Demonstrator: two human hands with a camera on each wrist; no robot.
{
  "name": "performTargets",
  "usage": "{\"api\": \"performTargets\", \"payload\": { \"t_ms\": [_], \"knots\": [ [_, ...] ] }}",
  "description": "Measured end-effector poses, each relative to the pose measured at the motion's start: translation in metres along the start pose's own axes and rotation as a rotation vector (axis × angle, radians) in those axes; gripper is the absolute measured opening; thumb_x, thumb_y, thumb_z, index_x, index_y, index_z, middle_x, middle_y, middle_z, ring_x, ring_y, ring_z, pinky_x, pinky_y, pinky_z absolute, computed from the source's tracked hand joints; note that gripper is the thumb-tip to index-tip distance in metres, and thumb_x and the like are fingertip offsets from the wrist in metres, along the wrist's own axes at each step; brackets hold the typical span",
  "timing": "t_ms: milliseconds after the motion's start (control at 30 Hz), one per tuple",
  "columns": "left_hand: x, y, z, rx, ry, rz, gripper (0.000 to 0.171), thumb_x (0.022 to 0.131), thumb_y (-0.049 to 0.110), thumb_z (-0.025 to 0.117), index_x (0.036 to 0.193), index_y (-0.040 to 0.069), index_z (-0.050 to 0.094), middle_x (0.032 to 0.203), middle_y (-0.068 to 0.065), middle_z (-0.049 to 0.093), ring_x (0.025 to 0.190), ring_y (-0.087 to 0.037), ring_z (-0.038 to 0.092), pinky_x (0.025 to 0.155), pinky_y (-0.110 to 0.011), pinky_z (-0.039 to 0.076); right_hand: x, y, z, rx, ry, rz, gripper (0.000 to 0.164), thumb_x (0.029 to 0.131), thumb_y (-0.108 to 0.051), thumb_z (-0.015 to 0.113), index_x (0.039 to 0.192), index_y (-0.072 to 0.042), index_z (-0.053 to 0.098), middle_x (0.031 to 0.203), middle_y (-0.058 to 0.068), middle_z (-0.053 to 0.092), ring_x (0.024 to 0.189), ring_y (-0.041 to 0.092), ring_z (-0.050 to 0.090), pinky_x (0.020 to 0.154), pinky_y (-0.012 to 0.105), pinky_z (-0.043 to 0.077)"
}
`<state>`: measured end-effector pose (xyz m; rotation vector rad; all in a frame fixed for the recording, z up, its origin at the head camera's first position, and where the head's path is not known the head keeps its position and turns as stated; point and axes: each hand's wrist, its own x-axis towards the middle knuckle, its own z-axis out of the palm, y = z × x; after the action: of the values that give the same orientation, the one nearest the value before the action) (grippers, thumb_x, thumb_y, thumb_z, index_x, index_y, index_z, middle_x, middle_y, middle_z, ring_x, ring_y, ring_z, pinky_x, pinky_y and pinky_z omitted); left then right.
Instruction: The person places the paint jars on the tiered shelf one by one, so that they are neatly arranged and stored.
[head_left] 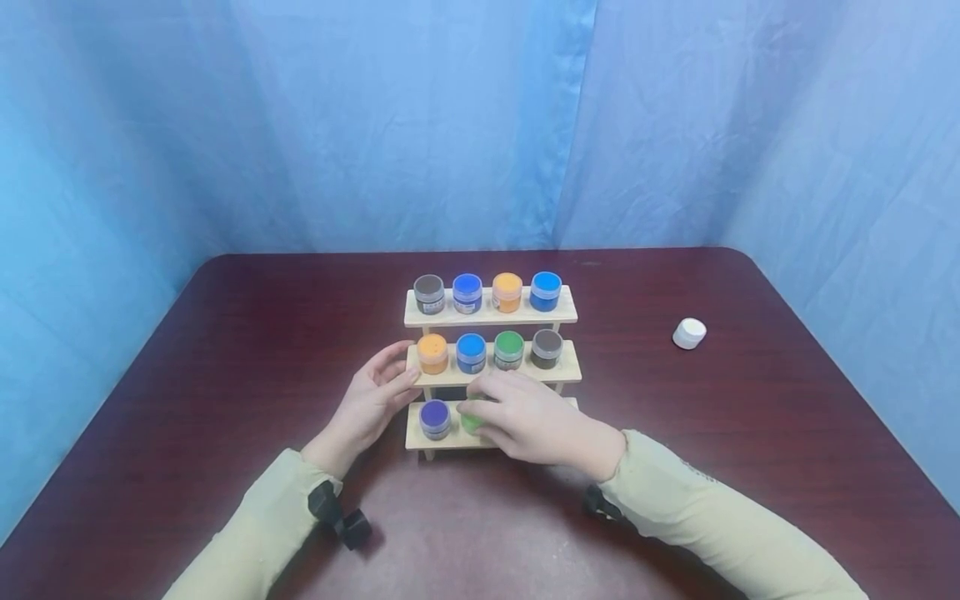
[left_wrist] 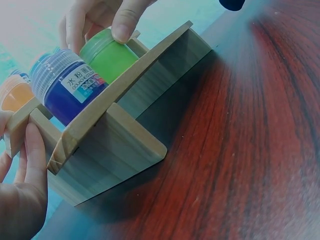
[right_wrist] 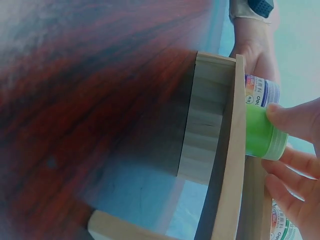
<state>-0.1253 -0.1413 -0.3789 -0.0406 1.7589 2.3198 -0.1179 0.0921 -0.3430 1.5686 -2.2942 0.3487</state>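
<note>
A three-tier wooden rack point(head_left: 456, 375) holding paint jars stands at the middle of the table. My right hand point(head_left: 528, 414) pinches a light green paint jar point(left_wrist: 107, 57) between thumb and fingers. That jar sits on the lowest tier, beside a purple paint jar point(head_left: 435, 419); in the head view the hand mostly covers it. My left hand point(head_left: 372, 402) grips the left end of the middle tier, thumb in front, next to an orange paint jar point(head_left: 432, 354). Blue, green and dark grey jars fill the rest of that tier.
On the top tier stand a dark grey jar point(head_left: 430, 294), two blue jars and an orange jar point(head_left: 507, 292). A small white jar point(head_left: 689, 333) is apart on the right of the dark red table point(head_left: 300, 300). Blue curtains point(head_left: 390, 125) surround the table's back and sides.
</note>
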Motion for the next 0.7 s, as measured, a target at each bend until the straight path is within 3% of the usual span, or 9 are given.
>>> {"api": "performTargets", "payload": {
  "t_ms": [400, 700],
  "knots": [
    [0.0010, -0.0005, -0.0001, -0.009, 0.005, -0.004, 0.056, 0.093, -0.006, 0.046, 0.145, -0.003, 0.024, 0.094, 0.005, 0.057, 0.083, -0.002, 0.061, 0.082, -0.019, 0.054, -0.0005, -0.0002, -0.0002, -0.029, -0.042, 0.022, 0.032, 0.080, -0.021, 0.074, 0.110, -0.011, 0.067, 0.104, 0.003, 0.062, 0.094, 0.018, 0.058, 0.082, 0.030, 0.051],
    [0.0004, -0.0009, 0.0007, -0.013, 0.008, -0.006, 0.056, 0.093, -0.007, 0.045, 0.144, -0.003, 0.024, 0.094, 0.005, 0.057, 0.082, -0.002, 0.061, 0.081, -0.018, 0.054, -0.0085, 0.0060, -0.0024, 0.005, 0.058, 0.013, 0.035, 0.078, -0.022, 0.077, 0.110, -0.012, 0.066, 0.104, 0.003, 0.062, 0.093, 0.017, 0.057, 0.082, 0.029, 0.052]
  ]
}}
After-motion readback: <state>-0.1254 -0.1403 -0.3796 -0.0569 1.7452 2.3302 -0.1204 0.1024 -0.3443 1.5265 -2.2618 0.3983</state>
